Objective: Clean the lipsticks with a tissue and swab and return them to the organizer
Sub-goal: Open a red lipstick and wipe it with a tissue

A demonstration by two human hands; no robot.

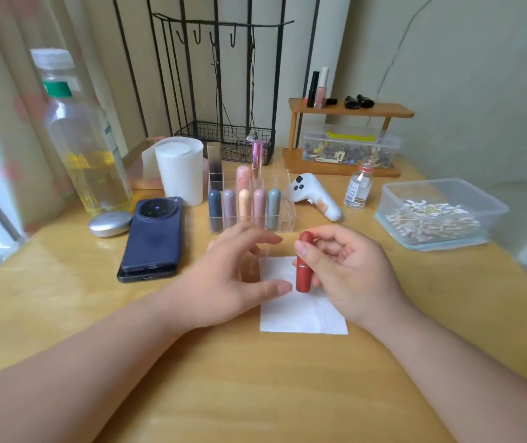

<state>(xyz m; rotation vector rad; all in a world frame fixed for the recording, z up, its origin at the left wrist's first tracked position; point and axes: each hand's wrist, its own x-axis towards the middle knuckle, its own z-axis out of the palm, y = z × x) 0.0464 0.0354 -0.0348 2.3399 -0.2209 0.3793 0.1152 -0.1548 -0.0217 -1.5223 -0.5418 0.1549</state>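
My right hand grips a red lipstick, capped and upright, above a white tissue lying flat on the wooden table. My left hand hovers just left of the lipstick with fingers spread and relaxed, holding nothing. Behind the hands stands a clear acrylic organizer with several capped lipsticks in its slots: blue-grey, mauve, peach, pink and grey in front, a pink one and taller tubes behind. A clear plastic box of cotton swabs sits at the right.
Two stacked phones lie left of the organizer, with a silver case, an oil bottle and a tissue roll behind. A white handheld device and small glass bottle stand right of the organizer. A wooden shelf is at the back.
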